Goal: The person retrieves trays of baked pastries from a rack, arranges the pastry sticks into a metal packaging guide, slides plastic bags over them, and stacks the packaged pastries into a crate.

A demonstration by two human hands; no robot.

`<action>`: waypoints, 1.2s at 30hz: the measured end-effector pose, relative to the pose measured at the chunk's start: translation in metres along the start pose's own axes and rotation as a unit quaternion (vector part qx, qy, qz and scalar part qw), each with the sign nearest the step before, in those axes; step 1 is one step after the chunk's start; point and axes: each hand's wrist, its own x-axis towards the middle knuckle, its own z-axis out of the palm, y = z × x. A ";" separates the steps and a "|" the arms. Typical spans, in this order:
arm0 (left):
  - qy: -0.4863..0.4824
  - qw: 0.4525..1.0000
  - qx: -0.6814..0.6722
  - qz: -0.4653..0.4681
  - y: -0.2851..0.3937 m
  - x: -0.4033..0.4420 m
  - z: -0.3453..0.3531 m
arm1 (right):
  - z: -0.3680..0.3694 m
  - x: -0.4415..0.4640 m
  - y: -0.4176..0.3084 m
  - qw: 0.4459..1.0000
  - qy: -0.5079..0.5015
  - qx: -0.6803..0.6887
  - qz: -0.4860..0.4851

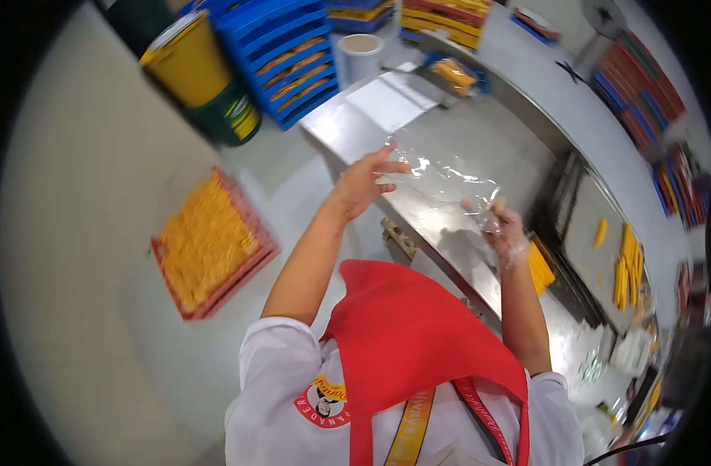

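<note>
A clear plastic bag (448, 180) stretches between my two hands above the edge of the steel table (479, 132). My left hand (365, 182) is at its left end, thumb and fingers closed on the plastic near the top and other fingers partly spread. At the right end my right hand (504, 229), covered by a thin clear glove, grips the bag. Yellow sticks (538, 269) lie on the table just right of my right wrist. More yellow sticks (627, 268) rest on a dark-edged tray (596, 210) farther right.
A red crate (250, 252) full of yellow pieces sits on the floor at left. Blue stacked crates (281, 58), a yellow bucket (188, 62) and a green bucket (235, 116) stand behind. A spiral notebook (390, 99) and a packed bag (454, 75) lie on the table.
</note>
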 end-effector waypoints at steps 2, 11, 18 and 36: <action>-0.026 0.993 -0.114 -0.024 0.005 0.016 0.005 | -0.006 -0.010 -0.002 1.000 0.007 -0.009 -0.009; 0.115 0.984 0.007 -0.139 -0.013 0.079 0.023 | -0.005 -0.030 0.000 0.997 0.057 -0.021 0.039; 0.125 0.710 0.597 0.353 0.028 0.077 0.028 | 0.022 -0.025 -0.027 0.501 0.004 -0.844 -0.190; -0.062 0.640 0.729 0.235 0.058 0.087 0.084 | 0.055 -0.049 0.002 0.987 -0.019 -0.092 -0.133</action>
